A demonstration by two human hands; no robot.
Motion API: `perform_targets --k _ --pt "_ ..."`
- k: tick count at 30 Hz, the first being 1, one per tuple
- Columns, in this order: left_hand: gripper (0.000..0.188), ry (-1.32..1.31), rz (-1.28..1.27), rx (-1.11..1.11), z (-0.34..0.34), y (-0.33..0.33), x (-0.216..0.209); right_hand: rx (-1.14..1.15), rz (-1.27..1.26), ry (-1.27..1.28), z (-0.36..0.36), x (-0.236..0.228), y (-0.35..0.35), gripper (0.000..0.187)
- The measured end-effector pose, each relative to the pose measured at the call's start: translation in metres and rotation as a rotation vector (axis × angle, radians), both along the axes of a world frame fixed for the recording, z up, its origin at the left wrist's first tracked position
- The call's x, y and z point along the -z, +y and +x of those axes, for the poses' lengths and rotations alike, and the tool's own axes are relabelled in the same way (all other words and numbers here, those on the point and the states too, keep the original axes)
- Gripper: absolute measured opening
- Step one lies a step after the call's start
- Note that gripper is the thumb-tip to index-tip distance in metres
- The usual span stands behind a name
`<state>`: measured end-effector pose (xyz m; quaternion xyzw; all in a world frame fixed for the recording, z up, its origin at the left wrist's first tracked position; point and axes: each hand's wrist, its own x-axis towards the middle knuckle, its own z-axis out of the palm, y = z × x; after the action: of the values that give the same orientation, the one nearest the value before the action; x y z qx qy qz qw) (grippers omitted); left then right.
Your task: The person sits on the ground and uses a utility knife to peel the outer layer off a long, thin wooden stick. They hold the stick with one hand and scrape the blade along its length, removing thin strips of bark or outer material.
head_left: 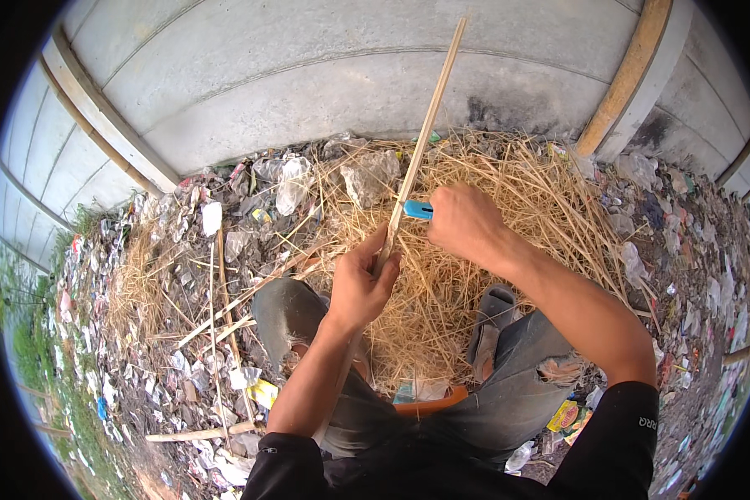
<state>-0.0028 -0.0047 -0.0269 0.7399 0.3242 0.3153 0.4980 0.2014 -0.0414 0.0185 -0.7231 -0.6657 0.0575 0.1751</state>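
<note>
A long pale strip of split bamboo (pixel 432 112) rises slantwise between my knees, its top reaching in front of the wall. My left hand (pixel 362 282) is closed around its lower part, and the lower end runs back along my left forearm. My right hand (pixel 467 218) grips a blue utility knife (pixel 418 209), whose front end meets the strip just above my left fingers. The blade itself is too small to make out. Under both hands lies a heap of thin straw-coloured shavings (pixel 429 308).
A grey concrete panel wall (pixel 308 83) stands ahead, with a bamboo pole (pixel 625 75) against it at right. A pale stone (pixel 370 177) lies by the shavings. Several bamboo sticks (pixel 212 317) lie at left. Litter covers the ground. An orange seat edge (pixel 433 403) shows between my legs.
</note>
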Motion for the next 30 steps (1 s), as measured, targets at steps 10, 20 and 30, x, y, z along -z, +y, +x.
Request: perform_targets --k 10,20,30 --pt "0.056 0.176 0.11 0.171 -0.021 -0.031 0.005 0.512 -0.058 -0.038 0.13 -0.026 0.037 0.013" --pt "0.053 0.229 0.05 0.573 -0.065 -0.049 0.01 0.889 0.046 0.001 0.28 -0.001 -0.031 0.032" --pt "0.047 -0.049 -0.365 0.386 -0.099 -0.043 0.038 0.682 0.363 0.565 0.227 -0.017 -0.069 0.031"
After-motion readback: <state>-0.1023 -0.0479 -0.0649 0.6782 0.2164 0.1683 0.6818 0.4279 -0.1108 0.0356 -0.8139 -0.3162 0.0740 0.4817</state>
